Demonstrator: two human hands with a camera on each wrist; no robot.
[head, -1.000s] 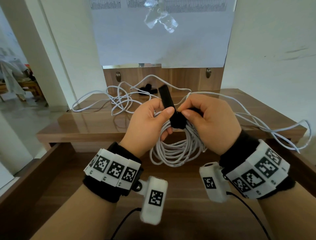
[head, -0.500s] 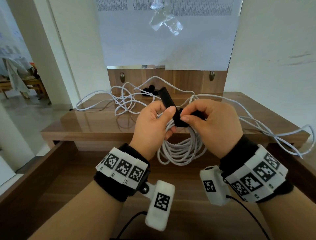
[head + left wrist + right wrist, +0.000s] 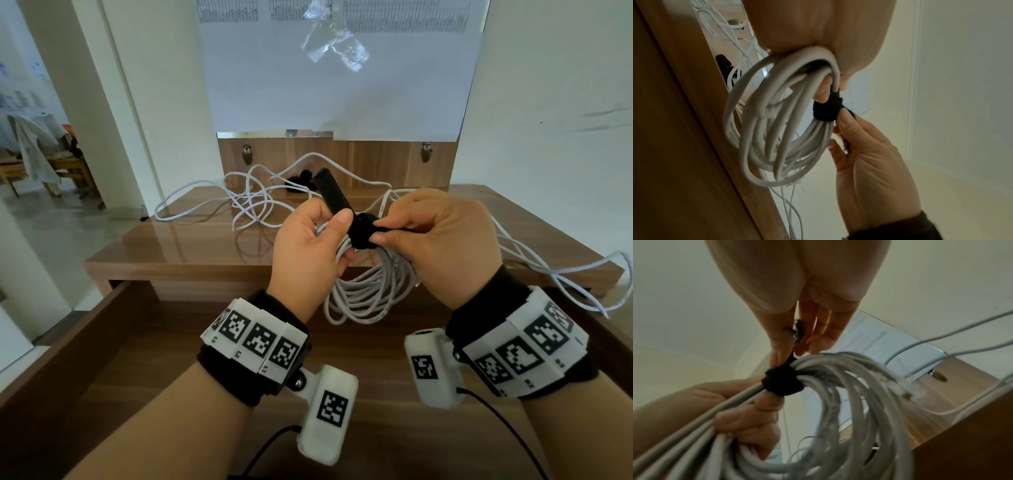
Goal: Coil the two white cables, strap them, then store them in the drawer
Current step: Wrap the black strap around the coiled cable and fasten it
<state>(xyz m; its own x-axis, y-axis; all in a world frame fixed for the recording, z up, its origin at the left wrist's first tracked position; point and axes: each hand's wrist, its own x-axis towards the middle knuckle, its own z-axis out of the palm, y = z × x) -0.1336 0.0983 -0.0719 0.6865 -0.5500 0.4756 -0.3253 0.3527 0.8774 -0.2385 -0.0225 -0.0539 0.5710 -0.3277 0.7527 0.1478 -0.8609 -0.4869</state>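
Observation:
A coiled white cable (image 3: 370, 294) hangs between my hands above the open drawer (image 3: 205, 342). My left hand (image 3: 308, 246) grips the top of the coil (image 3: 781, 129), thumb against the black strap (image 3: 359, 233). That strap (image 3: 827, 110) is wound round the bundle (image 3: 838, 402), and one stiff end (image 3: 334, 195) sticks up and away. My right hand (image 3: 442, 240) pinches the strap's other end (image 3: 797, 332) between thumb and fingers. The second white cable (image 3: 253, 202) lies loose and tangled on the tabletop behind.
A wooden table (image 3: 191, 246) stands against the wall with a papered panel (image 3: 339, 68) above it. A second black strap (image 3: 301, 180) lies at the table's back. Loose cable loops (image 3: 596, 274) trail off the table's right edge. A doorway opens at left.
The strap has been drawn tighter round the coil. My right hand's pinch has shifted slightly right along the strap end, and both hands sit a little higher in view.

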